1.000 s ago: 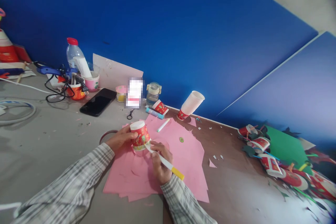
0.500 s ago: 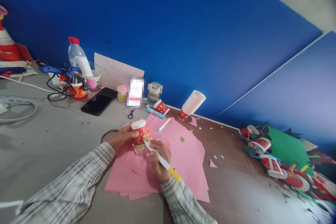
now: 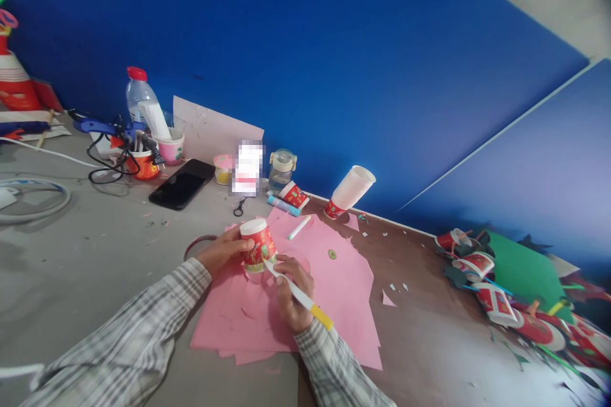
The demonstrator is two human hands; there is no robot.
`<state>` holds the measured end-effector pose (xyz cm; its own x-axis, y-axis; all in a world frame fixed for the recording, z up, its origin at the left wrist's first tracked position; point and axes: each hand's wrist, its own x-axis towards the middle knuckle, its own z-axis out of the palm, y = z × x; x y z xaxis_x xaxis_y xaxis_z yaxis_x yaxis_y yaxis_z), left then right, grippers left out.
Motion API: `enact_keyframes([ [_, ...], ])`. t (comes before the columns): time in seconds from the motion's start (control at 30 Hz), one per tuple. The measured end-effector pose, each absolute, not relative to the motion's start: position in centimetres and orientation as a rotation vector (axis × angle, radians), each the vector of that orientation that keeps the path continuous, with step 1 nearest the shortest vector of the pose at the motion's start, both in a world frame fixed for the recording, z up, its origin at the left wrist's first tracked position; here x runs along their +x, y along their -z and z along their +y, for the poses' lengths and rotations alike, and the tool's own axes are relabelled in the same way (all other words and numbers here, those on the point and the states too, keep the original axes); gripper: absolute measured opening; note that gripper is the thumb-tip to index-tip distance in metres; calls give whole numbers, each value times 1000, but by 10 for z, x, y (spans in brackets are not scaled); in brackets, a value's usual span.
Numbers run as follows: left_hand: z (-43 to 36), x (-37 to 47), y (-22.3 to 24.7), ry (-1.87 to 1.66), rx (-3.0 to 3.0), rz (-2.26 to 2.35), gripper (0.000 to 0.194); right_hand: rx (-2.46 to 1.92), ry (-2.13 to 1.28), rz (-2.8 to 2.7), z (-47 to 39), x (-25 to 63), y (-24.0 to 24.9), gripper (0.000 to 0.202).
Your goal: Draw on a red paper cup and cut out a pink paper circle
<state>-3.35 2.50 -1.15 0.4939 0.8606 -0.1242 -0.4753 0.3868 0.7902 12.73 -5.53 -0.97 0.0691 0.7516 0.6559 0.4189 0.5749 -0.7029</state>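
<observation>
A red printed paper cup (image 3: 258, 247) is upside down, its white base facing up, over the pink paper (image 3: 334, 296). My left hand (image 3: 224, 252) is closed around the cup's left side. In my right hand (image 3: 294, 292) is a white marker pen (image 3: 301, 296) with a yellow end, gripped between thumb and fingers. The pen's tip meets the lower right side of the cup, near its greenish rim band. Another white marker pen (image 3: 300, 227) with a green tip lies on the paper behind the cup, and a small green oval piece (image 3: 332, 254) rests to its right.
Behind the paper are a glue stick (image 3: 283, 205), a tipped red cup (image 3: 294, 194), a lidded jar (image 3: 281, 170) and leaning stacked cups (image 3: 351, 189). A black phone (image 3: 182, 184) lies at left. Decorated cups (image 3: 496, 303) and green card (image 3: 520, 267) crowd the right. A blue partition (image 3: 305, 44) rises behind.
Very little differs. My right hand and the pen have shifted slightly to the right, and the pen's tip stays at the cup. My left hand keeps its hold.
</observation>
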Motion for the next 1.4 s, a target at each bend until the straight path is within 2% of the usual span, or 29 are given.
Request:
enact_keyframes([
  [0.5, 27, -34, 16, -914, 782, 550, 52, -981, -328, -1572, -53, 128, 7, 21],
  [0.77, 27, -34, 13, -890, 810, 582, 60, -972, -339, -1585, -54, 129, 7, 21],
  [1.4, 25, -34, 12, -916, 790, 575, 55, -969, -330, -1555, -54, 130, 9, 21],
])
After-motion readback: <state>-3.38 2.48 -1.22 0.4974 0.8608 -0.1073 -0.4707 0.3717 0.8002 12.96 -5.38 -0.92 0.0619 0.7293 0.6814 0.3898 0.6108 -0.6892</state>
